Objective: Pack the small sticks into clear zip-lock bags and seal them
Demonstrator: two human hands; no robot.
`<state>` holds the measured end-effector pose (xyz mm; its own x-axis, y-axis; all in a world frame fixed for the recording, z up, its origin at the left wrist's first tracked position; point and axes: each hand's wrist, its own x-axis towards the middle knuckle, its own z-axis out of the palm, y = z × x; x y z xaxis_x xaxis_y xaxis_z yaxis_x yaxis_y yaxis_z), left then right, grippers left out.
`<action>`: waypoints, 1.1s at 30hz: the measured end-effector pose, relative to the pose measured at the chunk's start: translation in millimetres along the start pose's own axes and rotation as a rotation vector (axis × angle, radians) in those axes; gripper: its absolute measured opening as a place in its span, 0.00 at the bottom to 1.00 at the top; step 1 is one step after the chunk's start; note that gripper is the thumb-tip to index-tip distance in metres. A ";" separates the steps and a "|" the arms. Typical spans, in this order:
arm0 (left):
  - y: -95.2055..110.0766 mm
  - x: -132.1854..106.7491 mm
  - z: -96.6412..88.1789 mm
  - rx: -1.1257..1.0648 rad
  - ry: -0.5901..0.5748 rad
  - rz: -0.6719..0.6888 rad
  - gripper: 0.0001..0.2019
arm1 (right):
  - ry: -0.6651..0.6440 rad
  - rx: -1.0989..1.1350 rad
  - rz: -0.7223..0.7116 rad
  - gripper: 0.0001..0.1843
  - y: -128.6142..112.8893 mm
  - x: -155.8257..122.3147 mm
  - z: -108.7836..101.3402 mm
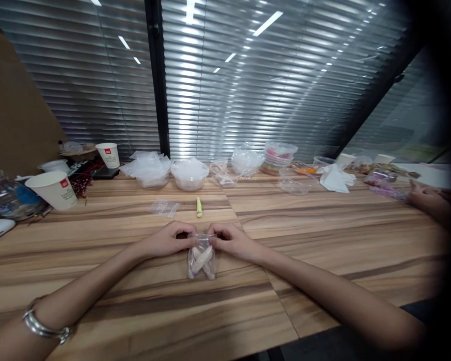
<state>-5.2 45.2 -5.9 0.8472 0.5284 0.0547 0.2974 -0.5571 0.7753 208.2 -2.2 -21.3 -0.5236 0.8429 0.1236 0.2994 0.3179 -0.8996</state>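
Both of my hands pinch the top edge of a small clear zip bag (202,261) at the middle of the wooden table. My left hand (173,238) grips its left corner, my right hand (231,241) its right corner. Inside the bag lie pale, elongated pieces that cross each other; I cannot make out what they are. Just beyond my hands a short yellow-green stick-like piece (199,207) rests on the table. To its left is another clear zip bag (164,207), lying flat.
Along the back stand clear plastic bowls (190,175), a stack of tubs (280,154) and crumpled tissue (336,178). Paper cups (56,190) and a plastic bottle (11,196) are at left. Another person's hand (428,198) is at the far right.
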 end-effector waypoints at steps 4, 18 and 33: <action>0.1 -1.0 2.0 -0.030 -0.008 0.039 0.10 | -0.001 -0.087 0.001 0.05 -5.5 -3.1 4.0; 1.0 -2.9 -1.0 -0.039 -0.031 0.087 0.08 | -0.019 -0.116 0.011 0.13 -18.2 -8.2 10.4; 2.9 1.4 -1.8 -0.212 0.165 -0.018 0.11 | 0.034 -0.134 0.008 0.09 -10.4 -5.3 9.7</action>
<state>-3.9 45.5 -2.5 0.7540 0.6443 0.1282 0.1984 -0.4094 0.8905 200.1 -14.1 -16.6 -0.4944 0.8591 0.1326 0.4086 0.3644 -0.8368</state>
